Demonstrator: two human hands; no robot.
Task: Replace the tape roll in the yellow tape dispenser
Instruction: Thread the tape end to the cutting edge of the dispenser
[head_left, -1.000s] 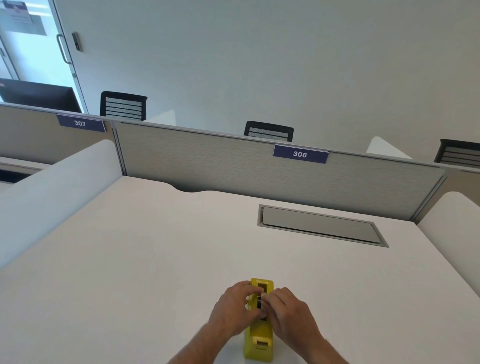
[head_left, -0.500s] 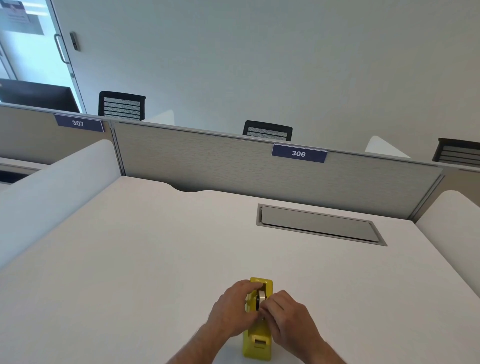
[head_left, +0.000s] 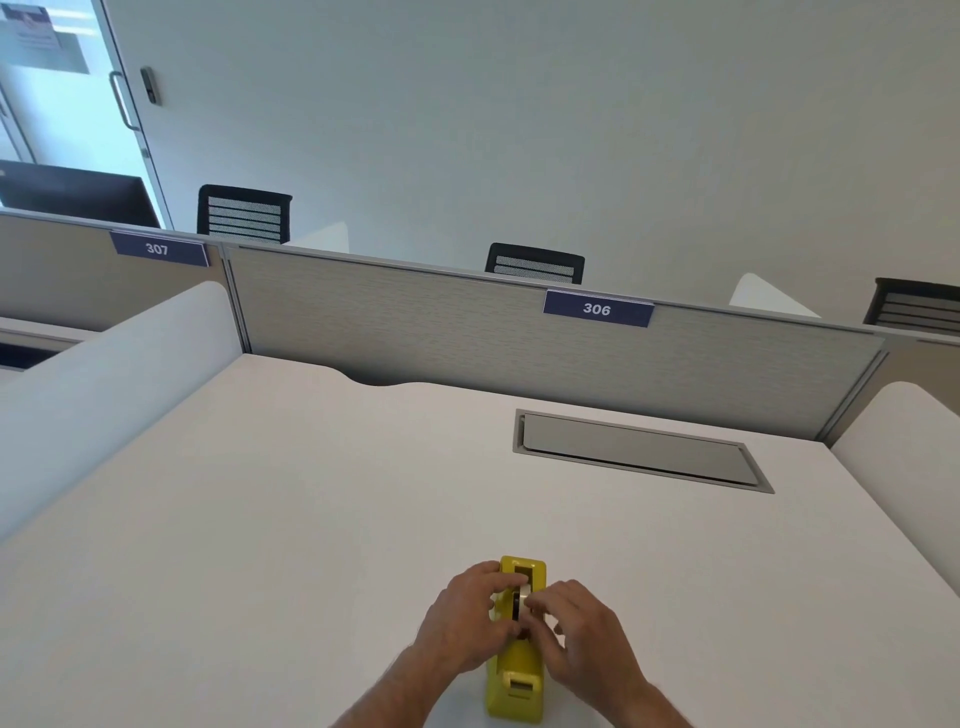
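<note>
The yellow tape dispenser (head_left: 515, 680) stands lengthwise on the white desk (head_left: 260, 545) near its front edge, cutter end toward me. A tape roll (head_left: 521, 598) with a dark core sits upright in the dispenser's middle slot, partly risen above it. My left hand (head_left: 465, 618) is on the left side of the dispenser, its fingertips pinching the roll. My right hand (head_left: 582, 634) is on the right side, fingertips also on the roll. The roll's lower part is hidden by my fingers.
A grey flush cable hatch (head_left: 639, 451) lies in the desk at the back right. A grey partition (head_left: 519, 343) labelled 306 closes the far edge. White rounded dividers (head_left: 98, 384) flank both sides. Black chairs (head_left: 535, 264) stand beyond the partition.
The tape roll has come up a little higher out of the dispenser slot between my fingertips. Both hands stay at the dispenser's sides.
</note>
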